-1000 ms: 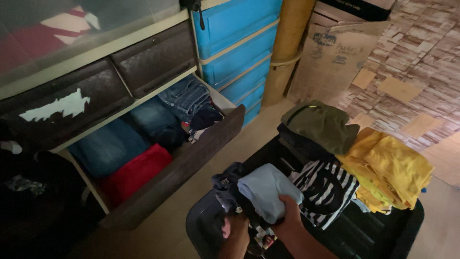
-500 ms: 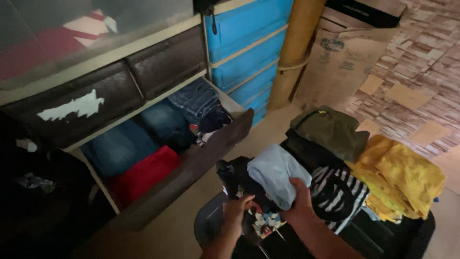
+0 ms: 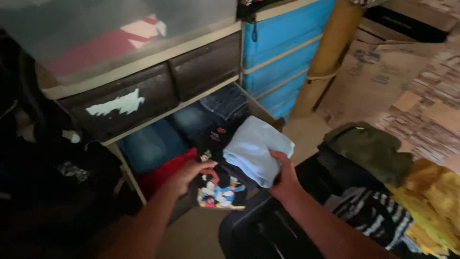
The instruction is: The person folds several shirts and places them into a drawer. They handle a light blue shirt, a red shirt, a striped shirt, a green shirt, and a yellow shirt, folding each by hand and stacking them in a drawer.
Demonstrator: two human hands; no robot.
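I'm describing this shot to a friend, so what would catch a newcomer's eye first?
The folded light-blue cloth in the right hand, held mid-frame over the open drawer. Under it, the left hand grips a dark cartoon-print garment. At the right edge lies a bright yellow pile.

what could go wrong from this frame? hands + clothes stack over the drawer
1. The right hand grips the light blue folded garment only at one edge; it may unfold or slide off the stack.
2. The left hand props the dark cartoon-print garment from the side; that one could sag and drop short of the open drawer.
3. The drawer already holds jeans and a red garment, so room looks tight.
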